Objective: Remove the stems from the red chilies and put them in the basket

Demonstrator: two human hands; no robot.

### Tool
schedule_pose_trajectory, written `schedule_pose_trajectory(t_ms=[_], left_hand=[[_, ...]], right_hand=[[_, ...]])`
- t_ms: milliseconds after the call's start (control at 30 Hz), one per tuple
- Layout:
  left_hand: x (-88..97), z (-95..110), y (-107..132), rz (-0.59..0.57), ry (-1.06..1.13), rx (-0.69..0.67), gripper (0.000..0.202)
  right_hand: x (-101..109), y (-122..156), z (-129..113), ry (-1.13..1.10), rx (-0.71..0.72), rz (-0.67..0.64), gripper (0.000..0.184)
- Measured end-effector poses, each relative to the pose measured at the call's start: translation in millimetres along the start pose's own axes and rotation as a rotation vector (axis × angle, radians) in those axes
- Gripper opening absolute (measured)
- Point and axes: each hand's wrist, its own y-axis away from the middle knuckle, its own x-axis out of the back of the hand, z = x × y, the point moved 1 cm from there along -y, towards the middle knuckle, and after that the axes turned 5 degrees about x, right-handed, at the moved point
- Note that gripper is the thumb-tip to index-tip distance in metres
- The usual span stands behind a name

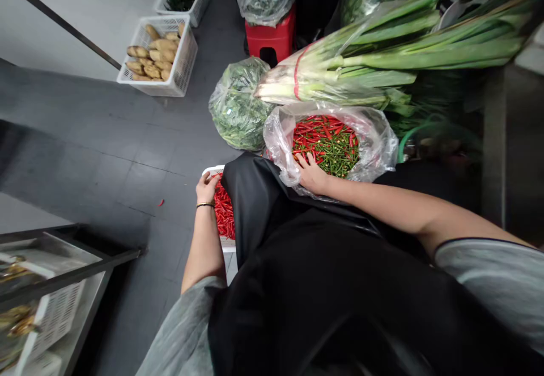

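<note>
Your right hand [311,175] rests at the mouth of a clear plastic bag [376,144] packed with red and green chilies [327,146]. Its fingers [302,161] are spread open, their tips touching the near edge of the pile and not closed around any chili you can pick out. Your left hand [207,189] sits at the corner of a white plastic basket [211,170], just beside a heap of loose red chilies [224,212]. Its fingers [215,179] curl over the rim, right against the heap, but you cannot tell whether they grip a chili or only the rim. A thin bracelet [204,205] circles that wrist, and your black apron [272,263] hides much of the basket.

Beyond the bag lie a bundle of long green onions [340,76] tied with a red band and a bag of leafy greens [238,104]. One stray red chili [160,202] lies on the grey tile floor [114,155], and farther off sits a white basket of ginger [155,56].
</note>
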Motion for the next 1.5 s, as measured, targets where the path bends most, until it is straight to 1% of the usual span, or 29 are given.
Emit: schedule_pose_trajectory(t_ms=[100, 167, 200, 267, 333, 433, 500, 567, 600, 633, 667, 700, 733, 767, 800, 833, 867, 933, 1033, 1100, 1133, 1167, 1200, 1267, 1300, 1367, 1433, 1467, 1500], left_hand=[[-11.2, 19.1, 7.2, -0.147, 0.134, -0.078, 0.052], [-16.5, 30.1, 14.9, -0.205, 0.12, -0.163, 0.049], [-18.5, 34.4, 18.8, -0.215, 0.096, -0.199, 0.048], [-21.4, 40.8, 26.0, -0.21, 0.037, -0.26, 0.046], [-23.6, 46.3, 33.1, -0.188, -0.017, -0.327, 0.041], [-26.2, 58.3, 49.4, -0.13, -0.057, -0.446, 0.035], [-28.5, 71.7, 68.8, -0.087, -0.052, -0.558, 0.033], [-34.3, 89.0, 96.4, -0.1, -0.065, -0.726, 0.031], [-39.6, 98.0, 112.6, -0.151, -0.096, -0.83, 0.03], [-46.7, 106.2, 129.4, -0.239, -0.145, -0.936, 0.029], [-55.7, 113.2, 145.9, -0.363, -0.205, -1.043, 0.029], [-65.8, 118.4, 161.3, -0.515, -0.264, -1.133, 0.029], [-76.4, 121.8, 174.6, -0.673, -0.314, -1.199, 0.028], [-86.8, 123.6, 185.2, -0.812, -0.352, -1.236, 0.027], [-96.2, 124.3, 192.7, -0.899, -0.373, -1.243, 0.026], [-104.5, 124.2, 197.1, -0.944, -0.377, -1.225, 0.026], [-111.6, 123.8, 198.8, -0.955, -0.367, -1.187, 0.025], [-123.3, 122.5, 195.4, -0.92, -0.303, -1.062, 0.025], [-140.7, 119.6, 181.2, -0.844, -0.091, -0.769, 0.025], [-153.2, 116.6, 171.5, -0.762, 0.075, -0.575, 0.025], [-158.8, 114.8, 168.1, -0.721, 0.119, -0.514, 0.026], [-163.3, 113.2, 166.1, -0.692, 0.116, -0.492, 0.025], [-166.2, 111.8, 165.6, -0.684, 0.059, -0.506, 0.024], [-166.4, 109.4, 168.1, -0.725, -0.177, -0.59, 0.016], [-163.6, 108.6, 170.3, -0.757, -0.315, -0.631, 0.013], [-154.1, 108.4, 174.1, -0.786, -0.517, -0.68, 0.014], [-143.5, 111.4, 176.0, -0.763, -0.558, -0.712, 0.018], [-139.4, 113.9, 176.4, -0.747, -0.529, -0.734, 0.018], [-136.9, 117.1, 176.5, -0.733, -0.482, -0.758, 0.019]], right_hand=[[1.4, -14.6, 0.4, -0.006, -0.004, -0.09, 0.052], [3.5, -10.9, 2.3, -0.027, 0.006, -0.117, 0.051], [5.0, -5.5, 4.3, -0.039, 0.016, -0.131, 0.049], [9.4, 9.1, 11.1, -0.066, 0.034, -0.16, 0.044], [16.1, 24.3, 21.9, -0.102, 0.053, -0.16, 0.038], [27.5, 40.6, 44.9, -0.185, 0.059, -0.089, 0.033], [33.3, 45.7, 63.5, -0.275, 0.044, -0.027, 0.031], [37.1, 46.4, 83.4, -0.379, 0.022, 0.05, 0.026], [38.4, 45.5, 93.4, -0.419, 0.005, 0.097, 0.023], [39.5, 44.2, 103.3, -0.446, -0.017, 0.145, 0.021], [40.5, 42.8, 112.7, -0.46, -0.042, 0.187, 0.022], [41.4, 41.7, 121.4, -0.464, -0.065, 0.218, 0.025], [42.4, 41.4, 129.2, -0.466, -0.082, 0.234, 0.03], [43.6, 42.3, 135.9, -0.471, -0.092, 0.239, 0.037], [45.1, 44.8, 141.5, -0.475, -0.094, 0.24, 0.043], [46.9, 49.3, 145.8, -0.474, -0.098, 0.246, 0.048], [49.1, 55.6, 148.8, -0.463, -0.114, 0.265, 0.05], [53.7, 73.0, 149.9, -0.409, -0.212, 0.339, 0.049], [58.9, 100.2, 136.6, -0.327, -0.402, 0.427, 0.038], [60.0, 109.3, 119.7, -0.302, -0.442, 0.426, 0.032], [59.9, 109.6, 110.9, -0.289, -0.447, 0.411, 0.033], [59.3, 107.1, 103.1, -0.27, -0.456, 0.39, 0.035], [58.4, 101.8, 96.8, -0.245, -0.469, 0.36, 0.037], [55.9, 85.2, 89.9, -0.184, -0.476, 0.273, 0.04], [54.6, 75.0, 89.1, -0.153, -0.458, 0.213, 0.04], [52.9, 55.7, 91.6, -0.103, -0.399, 0.084, 0.039], [54.8, 42.9, 97.4, -0.084, -0.355, 0.003, 0.036], [57.7, 40.3, 100.7, -0.094, -0.346, 0.005, 0.034], [62.0, 40.4, 103.7, -0.128, -0.339, 0.042, 0.033]])
